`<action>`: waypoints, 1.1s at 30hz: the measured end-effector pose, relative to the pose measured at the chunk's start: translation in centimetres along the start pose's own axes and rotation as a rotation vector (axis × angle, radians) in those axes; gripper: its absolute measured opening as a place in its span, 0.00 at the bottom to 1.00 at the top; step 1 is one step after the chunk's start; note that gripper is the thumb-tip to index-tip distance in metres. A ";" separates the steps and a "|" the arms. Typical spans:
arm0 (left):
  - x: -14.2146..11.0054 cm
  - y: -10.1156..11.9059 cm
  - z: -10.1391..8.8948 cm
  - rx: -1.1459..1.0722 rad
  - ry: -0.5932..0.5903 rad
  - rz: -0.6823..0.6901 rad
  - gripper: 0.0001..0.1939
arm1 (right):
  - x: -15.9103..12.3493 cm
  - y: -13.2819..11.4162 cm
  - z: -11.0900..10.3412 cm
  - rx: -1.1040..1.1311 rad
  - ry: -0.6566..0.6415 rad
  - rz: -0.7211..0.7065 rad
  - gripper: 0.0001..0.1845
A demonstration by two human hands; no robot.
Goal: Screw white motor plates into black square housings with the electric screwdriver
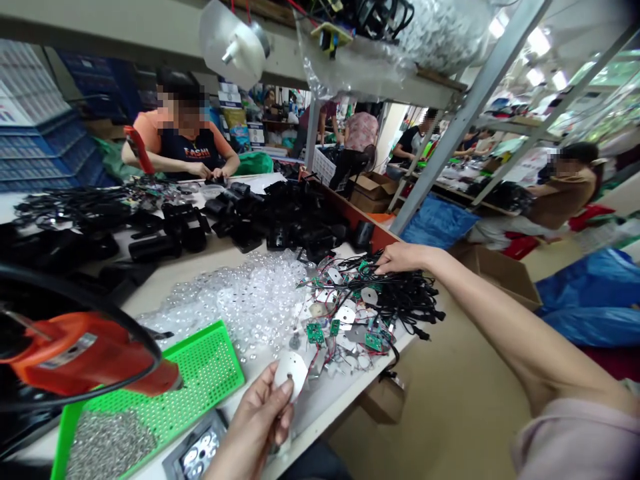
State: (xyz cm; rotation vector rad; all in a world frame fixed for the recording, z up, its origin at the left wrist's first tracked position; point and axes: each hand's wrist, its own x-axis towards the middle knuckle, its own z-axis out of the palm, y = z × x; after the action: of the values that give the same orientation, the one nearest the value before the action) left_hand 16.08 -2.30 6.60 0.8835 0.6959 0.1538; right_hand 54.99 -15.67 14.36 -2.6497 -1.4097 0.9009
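Workshop floor, crowded, with metal shelving uprights [465,120] and stacked blue plastic crates [45,127] behind a long white workbench [325,417]. Other people work further back, including a co-worker in a black shirt with orange sleeves [183,140] across the bench, both of whose hands are down at the bench edge.

Bench contents, near to far: a green perforated plastic tray [200,373] with a heap of small silver-grey metal pieces [107,443] at its lower end; an orange-red power tool with a black cord [85,353], close to the camera and partly cut off; a spread of clear plastic domes [235,300]; a mass of black moulded plastic parts [280,213].

Left hand [255,420]: partly closed, thumb and fingertips [285,390] pinching a white round disc [291,372] at its edge, just off the bench's near side, over the tray's right. (Disc material cannot be told.)

Right hand [400,258]: fingers open and extended, lying on a tangle of black cables [405,293], not visibly gripping. That tangle sits at the bench's right edge, mixed with small green circuit boards [315,333] and pale metal discs [345,313], just beyond the left hand.
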 end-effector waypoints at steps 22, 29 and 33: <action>0.2 0.0 0.7 -0.033 0.009 -0.001 0.33 | -1.5 -0.5 0.4 -0.158 0.185 0.028 0.15; 0.1 -0.1 0.4 -0.029 0.005 0.027 0.34 | -2.0 -2.5 3.6 -0.383 0.640 0.081 0.17; 0.0 -0.2 0.0 -0.030 -0.001 0.036 0.34 | -1.1 -2.0 4.8 -0.375 0.666 0.168 0.14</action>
State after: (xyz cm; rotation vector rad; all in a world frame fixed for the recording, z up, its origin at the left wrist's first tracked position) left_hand 16.01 -2.41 6.47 0.8671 0.6753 0.1956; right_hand 50.71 -16.52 11.44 -2.9193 -1.2736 -0.2899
